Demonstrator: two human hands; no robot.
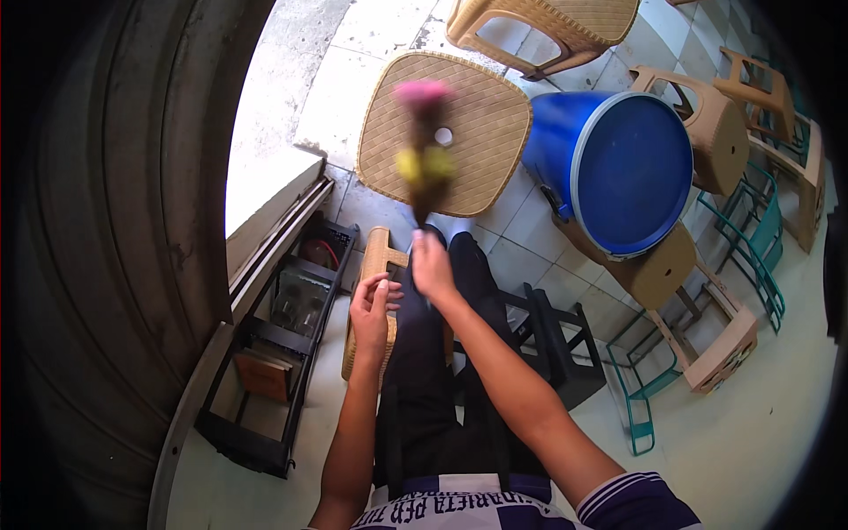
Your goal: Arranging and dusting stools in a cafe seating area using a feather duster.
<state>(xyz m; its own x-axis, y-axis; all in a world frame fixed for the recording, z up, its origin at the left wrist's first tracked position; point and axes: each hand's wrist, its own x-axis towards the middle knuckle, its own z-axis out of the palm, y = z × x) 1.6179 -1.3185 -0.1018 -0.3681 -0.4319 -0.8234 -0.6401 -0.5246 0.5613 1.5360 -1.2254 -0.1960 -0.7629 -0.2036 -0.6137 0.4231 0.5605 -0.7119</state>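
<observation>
My right hand grips the dark lower end of what looks like a feather duster, blurred by motion, with a pink tip and a yellow band. Its head shows over a tan woven-pattern plastic stool in front of me; whether it touches the seat I cannot tell. A small round hole shows in the seat. Left of my right hand, my left hand is raised with fingers loosely bent and apart, holding nothing. Another tan stool is partly hidden behind my left hand and legs.
A blue lidded drum stands to the right, with a tan stool below it. Another woven stool is at the top. A black rack and a ribbed shutter line the left. A black stool sits right of my legs, near green metal frames.
</observation>
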